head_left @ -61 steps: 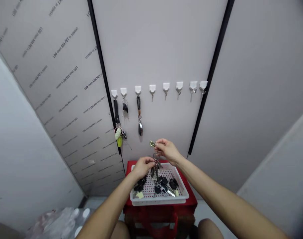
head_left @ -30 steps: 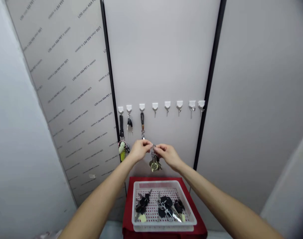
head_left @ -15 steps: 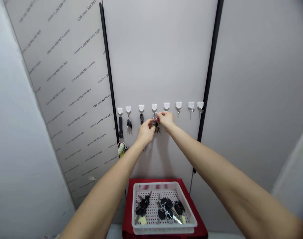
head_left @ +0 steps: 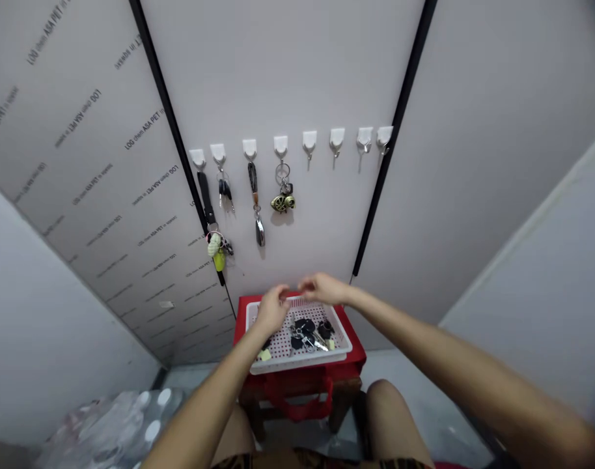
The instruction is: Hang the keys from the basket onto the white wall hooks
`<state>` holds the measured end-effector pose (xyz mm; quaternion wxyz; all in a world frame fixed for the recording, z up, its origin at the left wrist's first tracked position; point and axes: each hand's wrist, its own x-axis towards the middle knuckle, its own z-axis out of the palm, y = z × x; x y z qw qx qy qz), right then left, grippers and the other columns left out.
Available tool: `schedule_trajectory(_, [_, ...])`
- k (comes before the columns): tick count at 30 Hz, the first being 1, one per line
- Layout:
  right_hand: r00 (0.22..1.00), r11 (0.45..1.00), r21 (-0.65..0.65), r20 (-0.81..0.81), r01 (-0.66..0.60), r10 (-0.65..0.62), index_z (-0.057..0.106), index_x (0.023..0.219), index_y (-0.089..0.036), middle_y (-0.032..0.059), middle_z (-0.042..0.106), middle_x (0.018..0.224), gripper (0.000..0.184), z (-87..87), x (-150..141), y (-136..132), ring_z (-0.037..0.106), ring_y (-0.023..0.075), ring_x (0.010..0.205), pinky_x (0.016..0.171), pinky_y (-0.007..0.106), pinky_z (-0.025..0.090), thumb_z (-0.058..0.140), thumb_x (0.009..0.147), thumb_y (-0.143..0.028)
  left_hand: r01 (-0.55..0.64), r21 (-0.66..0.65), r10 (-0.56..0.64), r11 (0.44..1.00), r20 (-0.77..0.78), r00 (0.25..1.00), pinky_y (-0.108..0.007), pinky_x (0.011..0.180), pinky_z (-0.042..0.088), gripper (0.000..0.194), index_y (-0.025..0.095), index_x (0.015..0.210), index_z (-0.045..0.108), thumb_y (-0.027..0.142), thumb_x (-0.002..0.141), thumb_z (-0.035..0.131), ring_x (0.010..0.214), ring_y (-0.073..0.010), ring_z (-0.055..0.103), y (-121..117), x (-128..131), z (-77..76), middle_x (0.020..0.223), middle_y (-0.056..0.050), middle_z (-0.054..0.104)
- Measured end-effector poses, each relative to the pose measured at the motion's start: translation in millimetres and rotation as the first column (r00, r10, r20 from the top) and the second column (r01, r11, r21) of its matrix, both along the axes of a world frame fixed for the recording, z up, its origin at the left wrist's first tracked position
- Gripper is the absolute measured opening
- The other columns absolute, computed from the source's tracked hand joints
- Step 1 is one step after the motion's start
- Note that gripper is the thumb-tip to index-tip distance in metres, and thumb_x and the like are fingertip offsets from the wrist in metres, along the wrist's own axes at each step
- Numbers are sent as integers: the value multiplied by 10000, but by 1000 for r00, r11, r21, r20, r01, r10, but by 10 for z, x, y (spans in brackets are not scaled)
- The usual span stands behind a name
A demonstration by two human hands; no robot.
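Note:
My left hand [head_left: 274, 309] hovers over the left back part of a white perforated basket [head_left: 301, 369], empty, with thumb and fingers apart. Just above the basket's back rim is my right hand [head_left: 323, 288], slightly blurred, its fingers loosely bent and holding nothing. Black-headed keys [head_left: 304, 332] and a second dark bunch of keys [head_left: 325, 329] lie in the basket. On the wall above, a keyring with a bronze-coloured charm [head_left: 282, 202] hangs from the fourth hook [head_left: 280, 146]. My left hand partly covers more keys at the basket's left side.
Left of the charm hang a braided strap with a fob [head_left: 254, 189], small keys [head_left: 224, 190] and a black strap [head_left: 206, 198] with charms. Several bare hooks [head_left: 337, 138] continue rightward. The basket stands on a red-covered stool [head_left: 359, 355]. Wrapped bottles [head_left: 151, 417] sit at lower left.
Both hands have let go of the keyring with the bronze charm, which now hangs on the fourth hook, and have moved down to the basket. The view has tilted downward.

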<state>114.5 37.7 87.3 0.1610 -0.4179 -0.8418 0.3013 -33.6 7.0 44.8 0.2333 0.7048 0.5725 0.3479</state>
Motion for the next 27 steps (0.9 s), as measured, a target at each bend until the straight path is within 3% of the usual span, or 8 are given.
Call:
schedule_trajectory(2, [983,1000,-2,182,23,-23,572,773,-142,21,575,668,257,-345,57,-137,488,114,582,543,209,361,513,527,-188,72,-59,-78,996,-113,990,-256,760,351,339,142,928,478,93,594,442,822,-133,473,-76,38,-270,925,-55,533])
schedule_trajectory(4, [974,998,45,222,35,-44,552,857,-162,38,575,758,342,-571,68,-228,496,133,655,583,217,358,526,521,-215,160,-95,-178,983,-239,954,-258,773,333,351,151,915,491,78,576,440,853,-149,460,-121,61,-415,927,-56,532])
schedule_trajectory(8, [977,985,169,198,42,-76,545,862,-186,47,556,824,323,-752,10,-296,479,147,741,638,228,336,513,545,-237,178,-112,-209,978,-412,887,-254,724,339,290,152,828,521,70,574,410,812,-162,469,-140,64,-454,849,-62,548])
schedule_trajectory(11, [970,989,136,227,55,-85,569,720,-174,31,557,692,175,-794,-16,-276,469,121,632,569,209,328,478,578,-223,167,-132,-208,977,-428,879,-233,644,349,196,157,693,532,86,607,371,709,-140,481,-135,48,-440,718,-43,554])
schedule_trajectory(14, [978,990,127,191,63,-87,548,618,-159,10,532,616,95,-796,8,-236,435,96,576,535,190,310,470,564,-166,167,-85,-186,982,-330,926,-212,613,339,139,164,652,511,120,619,383,672,-115,466,-123,24,-414,675,-15,533])
schedule_trajectory(19, [984,984,27,24,176,-177,487,586,-142,-18,468,535,59,-693,87,-179,390,67,497,477,170,293,434,563,-136,16,-95,-16,995,1,1000,-184,539,330,43,150,596,462,174,602,426,556,-76,429,-3,-58,-217,569,26,472])
schedule_trajectory(22, [980,980,-95,-83,175,-183,441,549,-142,-38,416,486,21,-629,113,-151,364,55,456,446,166,280,432,565,-152,3,-127,26,992,224,974,-171,473,311,61,149,574,436,205,596,431,473,-59,392,104,-138,-92,491,49,424])
schedule_trajectory(27, [922,946,-279,-297,166,-249,373,548,-153,-68,342,441,90,-551,113,-135,305,38,409,410,162,245,437,585,-204,18,-178,78,984,515,853,-156,410,287,72,148,570,413,209,571,451,383,-33,343,172,-248,19,431,73,391])
